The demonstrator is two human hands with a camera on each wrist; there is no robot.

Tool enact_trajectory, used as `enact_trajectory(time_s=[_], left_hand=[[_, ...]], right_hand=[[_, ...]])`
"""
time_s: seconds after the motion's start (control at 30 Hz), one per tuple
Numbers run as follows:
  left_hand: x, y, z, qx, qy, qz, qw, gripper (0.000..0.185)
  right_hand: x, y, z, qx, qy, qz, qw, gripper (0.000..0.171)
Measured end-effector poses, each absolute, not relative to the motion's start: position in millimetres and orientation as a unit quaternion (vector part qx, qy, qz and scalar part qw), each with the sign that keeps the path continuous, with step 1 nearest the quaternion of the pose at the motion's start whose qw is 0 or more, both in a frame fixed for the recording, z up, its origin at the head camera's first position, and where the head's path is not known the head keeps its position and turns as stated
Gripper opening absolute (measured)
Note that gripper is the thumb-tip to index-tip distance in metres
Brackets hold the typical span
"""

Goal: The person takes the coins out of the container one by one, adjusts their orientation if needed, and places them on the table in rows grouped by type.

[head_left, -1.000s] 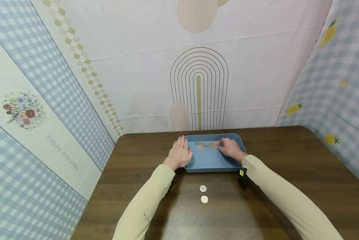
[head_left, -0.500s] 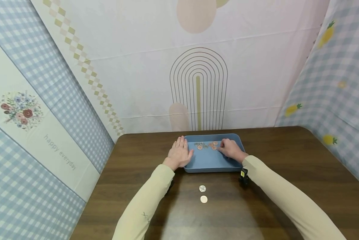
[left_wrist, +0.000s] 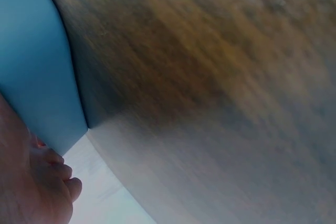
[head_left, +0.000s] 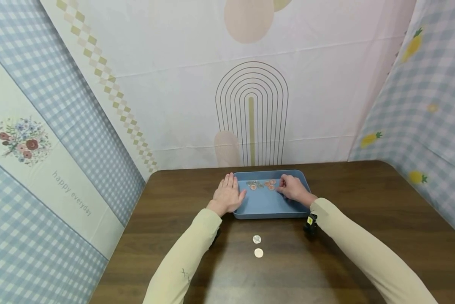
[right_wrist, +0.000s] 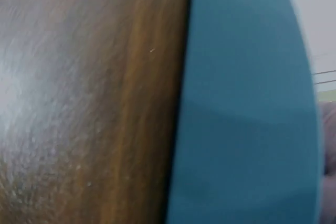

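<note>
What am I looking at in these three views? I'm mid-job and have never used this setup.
No machine here: a person works with two bare hands, wearing one camera on the head and one on each wrist. The head view looks down on a dark wooden table with a shallow blue tray on it. A cluster of coins lies at the tray's far end, and two more coins lie on the table nearer the person. The left hand rests flat against the tray's left edge. The right hand is inside the tray with fingers curled at the coins; whether it pinches one is too small to tell. The two wrist views are blurred close-ups showing only tray wall and table.
</note>
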State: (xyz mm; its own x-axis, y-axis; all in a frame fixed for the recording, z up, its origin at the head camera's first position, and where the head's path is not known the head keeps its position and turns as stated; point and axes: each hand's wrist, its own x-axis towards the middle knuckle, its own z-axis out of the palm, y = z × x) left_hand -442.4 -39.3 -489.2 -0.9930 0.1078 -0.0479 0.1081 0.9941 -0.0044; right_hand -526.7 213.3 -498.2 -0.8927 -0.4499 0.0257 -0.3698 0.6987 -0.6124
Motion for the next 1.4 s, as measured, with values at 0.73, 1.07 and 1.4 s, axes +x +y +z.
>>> enact_trajectory(time_s=[0.73,1.07,1.4], left_hand=[[-444.9,-40.8,-492.9,0.056,0.998,-0.01,0.016,0.068],[-445.7,-41.2,-493.1,0.057,0.998,-0.016,0.017,0.068],[-445.9,-40.3,-492.5,0.055,0.998,-0.013,0.02,0.067]], right_hand=[[-484.9,206.9,-472.1,-0.306,0.848,-0.418,0.113,0.008],[-464.1,212.3,-461.5,-0.349,0.853,-0.366,0.13,0.01],[-449.1,213.5,-462.3,-0.373,0.844,-0.356,0.151,0.012]])
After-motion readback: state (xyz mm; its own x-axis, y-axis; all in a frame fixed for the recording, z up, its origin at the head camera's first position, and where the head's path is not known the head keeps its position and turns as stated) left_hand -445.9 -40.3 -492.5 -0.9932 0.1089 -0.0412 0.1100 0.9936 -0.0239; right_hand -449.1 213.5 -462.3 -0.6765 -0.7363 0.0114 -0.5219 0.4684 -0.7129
